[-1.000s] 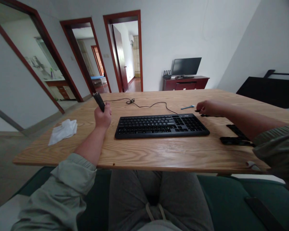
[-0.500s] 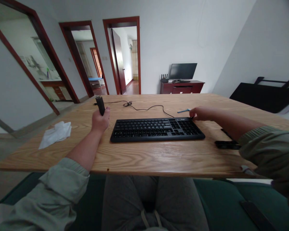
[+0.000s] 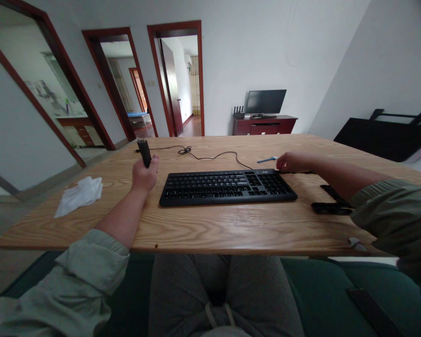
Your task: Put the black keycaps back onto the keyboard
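My left hand (image 3: 143, 174) is wrapped round a short black stick-shaped tool (image 3: 144, 152), held upright left of the keyboard; its exact kind is unclear. A black keyboard (image 3: 228, 187) with a number pad lies flat in the middle of the wooden table, its keys facing up. Just beyond its far right corner is my right hand (image 3: 290, 162), with fingers curled together. What those fingers hold, if anything, is hidden. Below that hand a thin dark item (image 3: 301, 172) lies on the table, partly covered. A slim blue stick-like tool (image 3: 266, 160) rests beside the fingertips.
The keyboard's cable (image 3: 214, 158) runs back to a bundled loop at the far left. Crumpled white tissue (image 3: 80, 195) lies on the table's left side. Dark objects (image 3: 330, 208) sit near my right forearm. A dark slab (image 3: 372, 309) rests on the green seat.
My right hand has lifted slightly from the keyboard's corner, and its fingers are more curled. More of the dark item below it shows. The left hand keeps the black tool upright.
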`<action>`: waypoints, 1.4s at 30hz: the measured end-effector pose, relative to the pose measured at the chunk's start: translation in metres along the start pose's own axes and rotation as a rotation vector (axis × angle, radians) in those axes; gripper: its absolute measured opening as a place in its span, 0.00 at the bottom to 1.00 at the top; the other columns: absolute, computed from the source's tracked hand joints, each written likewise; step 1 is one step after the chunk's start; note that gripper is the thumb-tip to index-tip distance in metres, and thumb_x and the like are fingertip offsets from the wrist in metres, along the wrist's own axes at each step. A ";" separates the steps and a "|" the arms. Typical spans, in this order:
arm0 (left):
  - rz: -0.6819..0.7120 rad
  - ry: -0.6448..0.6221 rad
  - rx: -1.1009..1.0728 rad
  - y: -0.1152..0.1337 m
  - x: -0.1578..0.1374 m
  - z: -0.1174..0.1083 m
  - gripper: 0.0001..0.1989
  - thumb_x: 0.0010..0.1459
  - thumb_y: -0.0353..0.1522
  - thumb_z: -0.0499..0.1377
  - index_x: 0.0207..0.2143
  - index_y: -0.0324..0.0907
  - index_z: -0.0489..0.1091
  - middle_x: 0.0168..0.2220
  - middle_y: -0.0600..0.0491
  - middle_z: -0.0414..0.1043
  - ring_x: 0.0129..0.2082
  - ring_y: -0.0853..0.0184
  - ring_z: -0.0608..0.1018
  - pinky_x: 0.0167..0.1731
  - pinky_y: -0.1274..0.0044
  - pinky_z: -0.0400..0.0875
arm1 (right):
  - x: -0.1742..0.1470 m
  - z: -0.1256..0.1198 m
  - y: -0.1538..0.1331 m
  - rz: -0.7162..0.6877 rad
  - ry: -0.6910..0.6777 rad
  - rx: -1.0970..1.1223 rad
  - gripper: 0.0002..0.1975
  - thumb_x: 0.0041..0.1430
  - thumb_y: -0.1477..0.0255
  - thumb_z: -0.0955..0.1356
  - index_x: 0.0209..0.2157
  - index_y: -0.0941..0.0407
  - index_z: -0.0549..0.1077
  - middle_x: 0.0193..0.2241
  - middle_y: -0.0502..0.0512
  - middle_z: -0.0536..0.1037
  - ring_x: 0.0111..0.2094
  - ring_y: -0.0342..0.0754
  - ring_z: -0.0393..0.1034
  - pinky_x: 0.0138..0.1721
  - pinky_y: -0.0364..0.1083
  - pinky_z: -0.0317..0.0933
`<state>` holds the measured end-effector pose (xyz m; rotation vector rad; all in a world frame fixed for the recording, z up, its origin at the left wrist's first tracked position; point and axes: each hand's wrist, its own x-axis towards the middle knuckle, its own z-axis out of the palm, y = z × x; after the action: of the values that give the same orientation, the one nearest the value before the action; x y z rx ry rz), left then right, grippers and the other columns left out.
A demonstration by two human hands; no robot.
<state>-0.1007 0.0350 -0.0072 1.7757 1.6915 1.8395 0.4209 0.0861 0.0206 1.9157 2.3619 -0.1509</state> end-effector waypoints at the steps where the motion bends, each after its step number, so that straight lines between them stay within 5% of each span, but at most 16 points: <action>1: -0.001 -0.003 0.002 0.000 0.000 0.000 0.22 0.60 0.45 0.56 0.19 0.42 0.65 0.18 0.54 0.65 0.19 0.68 0.68 0.22 0.76 0.60 | 0.000 0.001 0.000 0.003 -0.003 -0.003 0.11 0.49 0.76 0.67 0.35 0.56 0.80 0.35 0.56 0.82 0.36 0.51 0.75 0.38 0.47 0.65; 6: 0.004 -0.014 -0.001 0.000 0.000 0.000 0.22 0.60 0.46 0.56 0.19 0.42 0.65 0.18 0.54 0.65 0.19 0.69 0.68 0.23 0.77 0.60 | -0.002 0.000 0.005 0.005 0.022 0.007 0.11 0.48 0.77 0.68 0.34 0.57 0.80 0.36 0.58 0.82 0.37 0.51 0.76 0.39 0.46 0.65; 10: -0.008 -0.033 -0.002 0.002 0.000 0.001 0.23 0.59 0.46 0.56 0.18 0.41 0.64 0.17 0.55 0.63 0.19 0.70 0.67 0.23 0.77 0.60 | -0.007 -0.014 -0.006 0.003 0.208 0.082 0.14 0.54 0.67 0.67 0.40 0.56 0.80 0.38 0.57 0.82 0.38 0.51 0.76 0.40 0.47 0.66; 14: 0.006 -0.068 -0.024 0.008 -0.003 0.004 0.23 0.60 0.46 0.55 0.19 0.41 0.64 0.18 0.55 0.63 0.20 0.70 0.67 0.24 0.78 0.60 | -0.009 -0.014 -0.069 -0.006 0.353 0.132 0.23 0.62 0.58 0.62 0.46 0.57 0.79 0.44 0.61 0.82 0.43 0.55 0.75 0.44 0.49 0.66; 18: 0.079 -0.111 -0.094 0.012 -0.009 0.007 0.20 0.61 0.44 0.54 0.21 0.41 0.63 0.19 0.56 0.63 0.21 0.71 0.67 0.25 0.77 0.61 | -0.003 0.009 -0.153 -0.194 0.192 0.236 0.25 0.66 0.58 0.59 0.53 0.56 0.77 0.52 0.60 0.78 0.51 0.56 0.73 0.52 0.48 0.63; 22: 0.122 -0.152 -0.209 0.017 -0.014 0.010 0.17 0.61 0.43 0.54 0.24 0.42 0.61 0.21 0.57 0.60 0.21 0.71 0.64 0.26 0.78 0.60 | 0.003 0.025 -0.191 -0.174 0.159 0.286 0.26 0.67 0.56 0.59 0.56 0.54 0.75 0.54 0.60 0.77 0.53 0.56 0.72 0.55 0.50 0.62; 27: 0.175 -0.188 -0.221 0.040 -0.014 0.012 0.11 0.59 0.40 0.54 0.30 0.42 0.63 0.25 0.57 0.61 0.25 0.70 0.65 0.28 0.77 0.61 | 0.004 0.030 -0.191 -0.157 0.216 0.297 0.23 0.64 0.56 0.64 0.53 0.52 0.77 0.52 0.59 0.78 0.53 0.57 0.72 0.56 0.50 0.62; 32: 0.345 -0.358 0.041 0.090 -0.018 0.023 0.07 0.49 0.29 0.57 0.32 0.42 0.63 0.26 0.56 0.63 0.27 0.69 0.66 0.30 0.75 0.61 | -0.004 0.021 -0.192 -0.265 0.372 0.488 0.25 0.62 0.59 0.65 0.56 0.57 0.75 0.56 0.63 0.75 0.58 0.58 0.68 0.60 0.55 0.59; 37: 0.453 -0.676 -0.018 0.137 -0.033 0.057 0.08 0.53 0.32 0.60 0.36 0.41 0.67 0.33 0.54 0.71 0.30 0.69 0.71 0.33 0.75 0.65 | -0.039 0.005 -0.181 -0.601 0.512 0.948 0.25 0.58 0.60 0.70 0.55 0.54 0.73 0.50 0.59 0.79 0.47 0.53 0.75 0.49 0.53 0.69; 42: 0.458 -0.800 -0.199 0.147 -0.054 0.103 0.14 0.53 0.36 0.64 0.40 0.40 0.66 0.41 0.50 0.73 0.35 0.68 0.75 0.38 0.74 0.70 | -0.063 0.012 -0.162 -0.517 0.613 1.010 0.21 0.55 0.57 0.73 0.46 0.55 0.76 0.39 0.57 0.81 0.38 0.49 0.75 0.39 0.48 0.69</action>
<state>0.0800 0.0049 0.0328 2.4573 0.8280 1.0591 0.2755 -0.0097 0.0197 1.6844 3.6394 -1.1311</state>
